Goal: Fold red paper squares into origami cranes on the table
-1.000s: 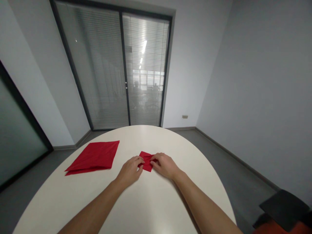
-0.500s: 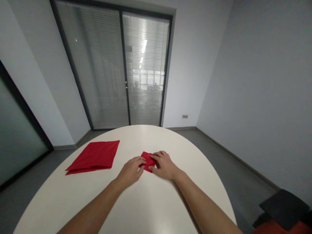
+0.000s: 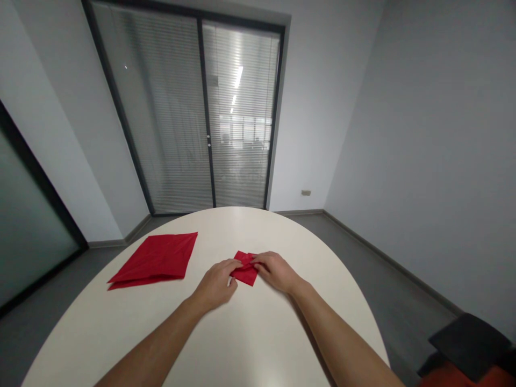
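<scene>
A small folded red napkin lies on the white oval table, between my two hands. My left hand rests at its left edge, fingers curled, the fingertips pinching the cloth. At the napkin's right edge sits my right hand, fingers bent down onto the fabric and gripping its upper right part. Both hands partly cover the napkin.
A larger stack of flat red napkins lies on the table to the left. Glass doors with blinds stand behind the table. A dark chair shows at the lower right.
My right hand slid a little to the right off the napkin's middle, so more red cloth shows between the hands. The left hand has barely moved.
</scene>
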Demonstrator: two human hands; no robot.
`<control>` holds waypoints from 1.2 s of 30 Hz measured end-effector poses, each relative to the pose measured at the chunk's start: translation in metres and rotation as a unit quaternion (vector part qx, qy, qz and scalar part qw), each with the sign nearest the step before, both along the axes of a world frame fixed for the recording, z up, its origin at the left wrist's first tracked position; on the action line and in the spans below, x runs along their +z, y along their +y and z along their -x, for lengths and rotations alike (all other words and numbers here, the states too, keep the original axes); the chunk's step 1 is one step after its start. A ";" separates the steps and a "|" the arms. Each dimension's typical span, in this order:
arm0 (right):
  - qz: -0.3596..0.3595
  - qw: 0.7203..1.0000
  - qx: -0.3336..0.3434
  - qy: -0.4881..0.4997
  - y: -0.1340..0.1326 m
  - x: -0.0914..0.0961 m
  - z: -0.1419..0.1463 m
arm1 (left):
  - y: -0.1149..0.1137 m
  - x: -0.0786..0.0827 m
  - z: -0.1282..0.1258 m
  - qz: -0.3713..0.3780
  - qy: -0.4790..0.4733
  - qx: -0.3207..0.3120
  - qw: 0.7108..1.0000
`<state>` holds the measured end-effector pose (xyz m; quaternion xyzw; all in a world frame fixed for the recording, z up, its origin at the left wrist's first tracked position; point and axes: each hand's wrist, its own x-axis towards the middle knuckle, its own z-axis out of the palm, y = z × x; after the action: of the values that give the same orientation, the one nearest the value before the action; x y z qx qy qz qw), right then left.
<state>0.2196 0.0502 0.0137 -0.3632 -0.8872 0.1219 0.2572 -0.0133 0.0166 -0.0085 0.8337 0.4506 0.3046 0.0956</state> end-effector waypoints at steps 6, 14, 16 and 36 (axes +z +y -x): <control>0.030 0.999 -0.021 0.014 0.000 0.001 -0.001 | 0.000 0.003 0.000 0.018 -0.018 0.022 0.999; 0.058 0.998 0.007 0.017 -0.007 0.005 -0.002 | 0.008 -0.002 0.003 0.030 -0.046 0.059 0.997; 0.056 0.998 0.010 0.004 -0.008 0.005 -0.002 | 0.009 -0.002 0.003 0.030 -0.053 0.057 0.996; 0.137 0.954 -0.063 0.259 0.001 0.010 0.006 | 0.004 0.015 -0.008 0.078 -0.319 0.088 0.940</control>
<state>0.2139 0.0512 0.0232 -0.4057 -0.7403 0.3156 0.4334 -0.0055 0.0206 0.0069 0.6399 0.4900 0.5259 0.2717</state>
